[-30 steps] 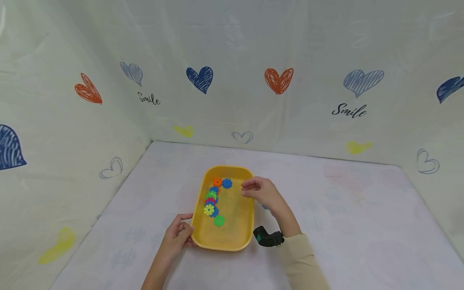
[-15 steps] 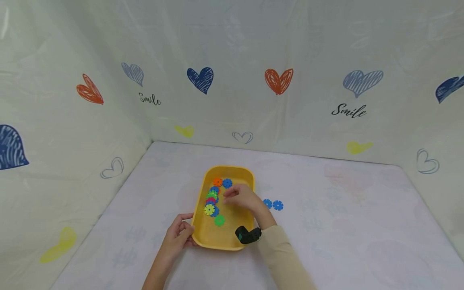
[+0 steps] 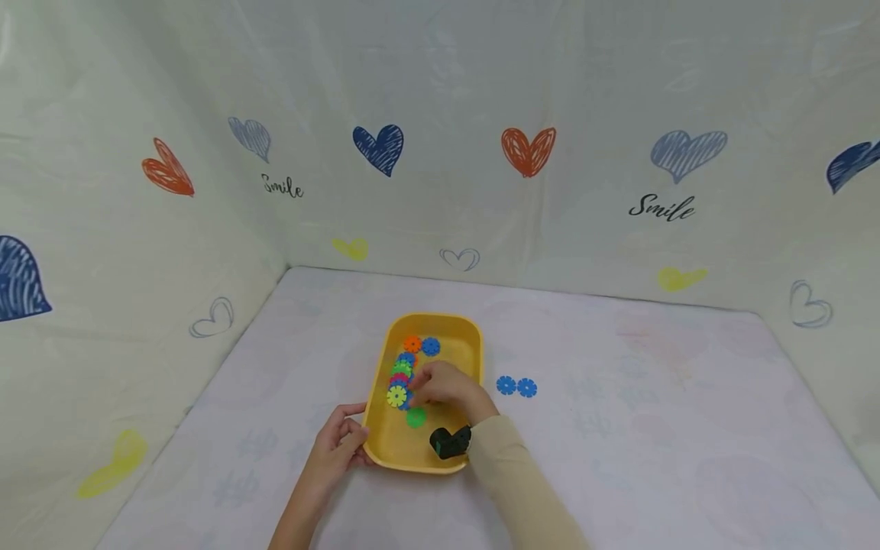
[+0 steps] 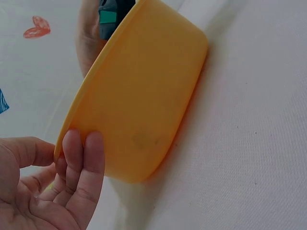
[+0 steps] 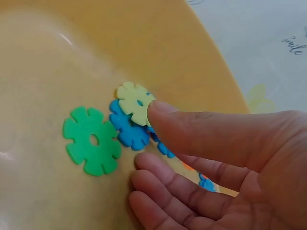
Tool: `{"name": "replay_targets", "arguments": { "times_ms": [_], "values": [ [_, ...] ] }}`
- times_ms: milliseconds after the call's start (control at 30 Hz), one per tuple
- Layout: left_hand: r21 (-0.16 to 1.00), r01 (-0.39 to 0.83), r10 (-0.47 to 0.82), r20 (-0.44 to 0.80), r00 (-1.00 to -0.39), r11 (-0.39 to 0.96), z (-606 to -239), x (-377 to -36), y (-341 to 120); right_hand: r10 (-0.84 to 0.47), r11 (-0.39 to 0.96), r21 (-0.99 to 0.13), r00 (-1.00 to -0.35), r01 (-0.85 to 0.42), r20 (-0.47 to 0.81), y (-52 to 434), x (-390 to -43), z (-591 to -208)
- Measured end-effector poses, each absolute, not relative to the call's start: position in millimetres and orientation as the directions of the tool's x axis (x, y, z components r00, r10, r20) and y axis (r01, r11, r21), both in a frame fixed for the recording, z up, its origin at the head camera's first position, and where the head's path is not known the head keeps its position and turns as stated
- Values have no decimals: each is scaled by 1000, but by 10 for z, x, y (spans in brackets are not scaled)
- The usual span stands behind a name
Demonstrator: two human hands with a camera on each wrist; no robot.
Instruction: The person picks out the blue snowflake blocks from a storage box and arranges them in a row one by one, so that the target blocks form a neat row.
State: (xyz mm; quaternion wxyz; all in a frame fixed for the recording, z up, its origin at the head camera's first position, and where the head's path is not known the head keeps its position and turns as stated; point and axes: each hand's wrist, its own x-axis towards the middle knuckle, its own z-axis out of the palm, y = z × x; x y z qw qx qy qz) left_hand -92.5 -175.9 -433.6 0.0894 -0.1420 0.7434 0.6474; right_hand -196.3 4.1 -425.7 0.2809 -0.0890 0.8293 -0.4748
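The left hand (image 3: pixel 334 444) pinches the rim of a yellow plastic tray (image 3: pixel 393 452), thumb at the edge and fingers against the outer wall (image 4: pixel 144 100). Inside the tray, the right hand (image 3: pixel 448 384) hovers with thumb and fingers apart and nothing between them. Just beyond its fingertips lie flat notched snowflake discs: a pale yellow one (image 5: pixel 128 92) overlapping a blue one (image 5: pixel 125 129), and a green one (image 5: pixel 81 152) beside them. Further discs run along the tray's left side, up to an orange one (image 3: pixel 412 344) and a blue one (image 3: pixel 431 347).
Two blue discs (image 3: pixel 526 388) lie side by side on the table, right of the tray. The white table (image 3: pixel 653 428) meets a pale curtain (image 3: pixel 454 198) printed with hearts. A black strap-mounted camera (image 3: pixel 450 443) sits at the right wrist, over the tray.
The right hand has moved left and toward the person, from the tray's right rim to above the discs, uncovering the two blue discs on the table. The left hand and tray stay put.
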Motion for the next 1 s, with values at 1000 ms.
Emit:
{"name": "replay_targets", "arguments": {
  "times_ms": [1000],
  "values": [
    [939,-323,-83,-315,-945,114,-4306,-922,-1756,-427,743,-667,-803,-50,-416,-157,-1988,-4324]
  ]
}}
